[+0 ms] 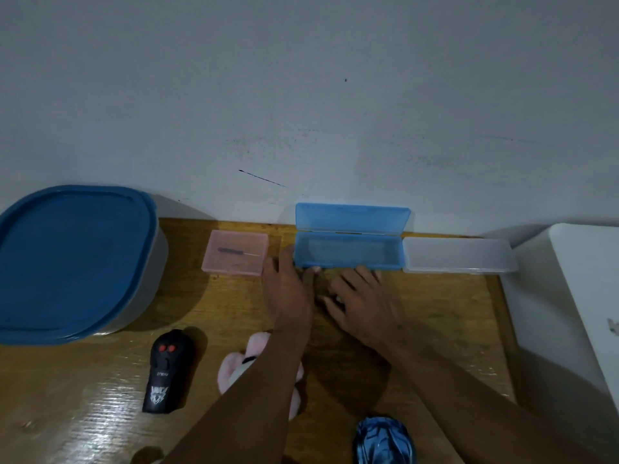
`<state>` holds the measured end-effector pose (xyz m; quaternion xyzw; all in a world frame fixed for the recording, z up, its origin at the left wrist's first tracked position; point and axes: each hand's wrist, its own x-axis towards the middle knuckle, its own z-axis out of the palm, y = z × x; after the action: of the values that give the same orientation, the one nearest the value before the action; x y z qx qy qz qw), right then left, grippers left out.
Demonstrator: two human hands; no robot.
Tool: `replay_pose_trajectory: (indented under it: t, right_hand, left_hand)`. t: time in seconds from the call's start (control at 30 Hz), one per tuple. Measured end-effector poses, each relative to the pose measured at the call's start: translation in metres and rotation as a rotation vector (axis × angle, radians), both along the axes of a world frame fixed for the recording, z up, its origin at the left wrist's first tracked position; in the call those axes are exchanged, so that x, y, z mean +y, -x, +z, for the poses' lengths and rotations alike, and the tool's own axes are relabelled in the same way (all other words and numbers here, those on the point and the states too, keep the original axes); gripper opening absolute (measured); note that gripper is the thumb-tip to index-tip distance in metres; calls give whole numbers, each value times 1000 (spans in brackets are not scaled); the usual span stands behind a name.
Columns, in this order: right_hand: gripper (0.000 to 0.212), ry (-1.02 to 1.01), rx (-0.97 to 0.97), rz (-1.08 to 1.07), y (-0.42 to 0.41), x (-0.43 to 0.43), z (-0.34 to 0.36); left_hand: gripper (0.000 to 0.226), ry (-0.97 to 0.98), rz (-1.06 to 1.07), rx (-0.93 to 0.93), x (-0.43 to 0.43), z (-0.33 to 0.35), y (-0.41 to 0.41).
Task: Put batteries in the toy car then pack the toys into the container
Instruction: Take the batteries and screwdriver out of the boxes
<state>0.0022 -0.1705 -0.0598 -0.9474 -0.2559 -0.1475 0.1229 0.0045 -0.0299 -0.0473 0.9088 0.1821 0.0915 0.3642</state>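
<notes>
Table (435, 313): wooden, is standing against a pale wall (301, 95) and carrying everything below.
Container (152, 272): large and grey-walled, is sitting at the table's far left with its blue lid (73, 256) closed on top.
Pink box (234, 262): is lying closed just right of the container, with a thin screwdriver (238, 251) showing inside.
Blue case (348, 256): is lying open at the table's back edge, its flap leaning up against the wall.
Clear box (459, 256): is sitting closed, touching the blue case's right end.
Left hand (288, 289): is reaching to the blue case's left front corner; its grip is apart, with straight fingers touching the case's left end and front wall.
Right hand (365, 303): is resting just in front of the blue case; I cannot tell whether its grip is pinching anything between thumb and forefinger.
Remote control (167, 370): black with 2 red buttons, is lying nearer the front edge than the container.
Plush toy (227, 363): pink, is lying partly hidden under the left forearm.
Toy car (385, 440): glossy blue, is sitting at the near edge between the 2 forearms, cut off by the frame.
White object (586, 296): is standing just beyond the table's right side.
</notes>
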Motion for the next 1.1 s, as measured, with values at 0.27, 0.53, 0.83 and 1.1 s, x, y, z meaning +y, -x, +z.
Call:
replay_pose_trajectory:
  t: [0.27,0.53,0.83,1.1]
  right_hand:
    - [19,-25,77,7,4,-1,6]
    - [26,2,146,-52,8,-2,11]
    - [28,-154,79,-159,12,-8,16]
    - [26,-601,118,-521,-37,-34,44]
  left_hand:
    - [45,-12,-4,-15,-1,-2,0]
    - [43,-20,-18,-32,0,-4,1]
    - [45,-18,-18,26,-1,1,2]
    - [54,56,-7,87,-4,10,2]
